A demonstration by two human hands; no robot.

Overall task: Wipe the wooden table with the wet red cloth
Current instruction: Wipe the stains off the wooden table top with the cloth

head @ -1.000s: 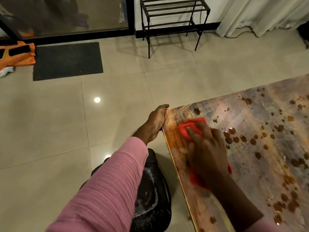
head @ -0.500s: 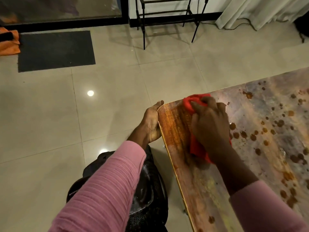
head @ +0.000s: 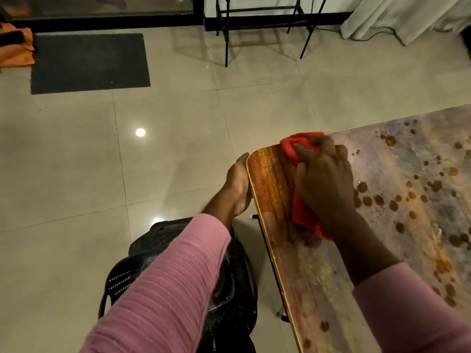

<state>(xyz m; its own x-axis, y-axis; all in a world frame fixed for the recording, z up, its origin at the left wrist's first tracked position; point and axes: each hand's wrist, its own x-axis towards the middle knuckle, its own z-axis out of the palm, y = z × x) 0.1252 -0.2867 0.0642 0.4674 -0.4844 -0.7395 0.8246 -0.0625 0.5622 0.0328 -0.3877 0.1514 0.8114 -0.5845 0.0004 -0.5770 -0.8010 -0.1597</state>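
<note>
The wooden table (head: pixel 270 174) fills the right side, its near-left corner wiped to a shiny brown grain. My right hand (head: pixel 323 182) presses down on the bunched red cloth (head: pixel 298 145) with curled fingers, right at the table's far left corner. Red fabric also shows below the palm. Brown droplets and spots (head: pixel 367 200) cover the dull, smeared surface to the right of the cloth. My left hand (head: pixel 238 184) lies along the table's left edge just below the corner, thumb up against the rim, fingers hidden under the top.
A black mesh basket (head: pixel 119 281) stands on the tiled floor under my left arm, close to the table's edge. Further off lie a dark mat (head: pixel 89 63), an orange bundle (head: pixel 15 47), a black metal rack (head: pixel 262 21) and a white curtain (head: pixel 395 16) with a cable.
My right hand has pushed the red cloth away from me, up to the table's far left corner. My left hand has stayed on the table's left edge.
</note>
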